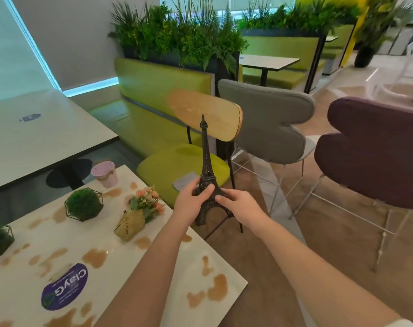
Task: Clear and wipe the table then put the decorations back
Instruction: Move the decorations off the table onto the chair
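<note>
Both hands hold a dark metal Eiffel Tower model [206, 171] upright in the air, just off the far right edge of the white table [153, 274]; the left hand [192, 200] wraps its fingers round the lower part, thumb across the front; the right hand [238, 204] pinches the base from the other side. On the table, left of the tower, lies a bunch of pink flowers in a woven wrap [139, 214]; further left a green moss ball in a wire frame [83, 204]; beyond it a pink pot [105, 173]; brown spill patches [94, 257] spread over the top; a purple sticker [65, 289] sits nearer me. Behind the tower stands a green chair [184, 166] with a grey cloth [185, 184] on its seat.
</note>
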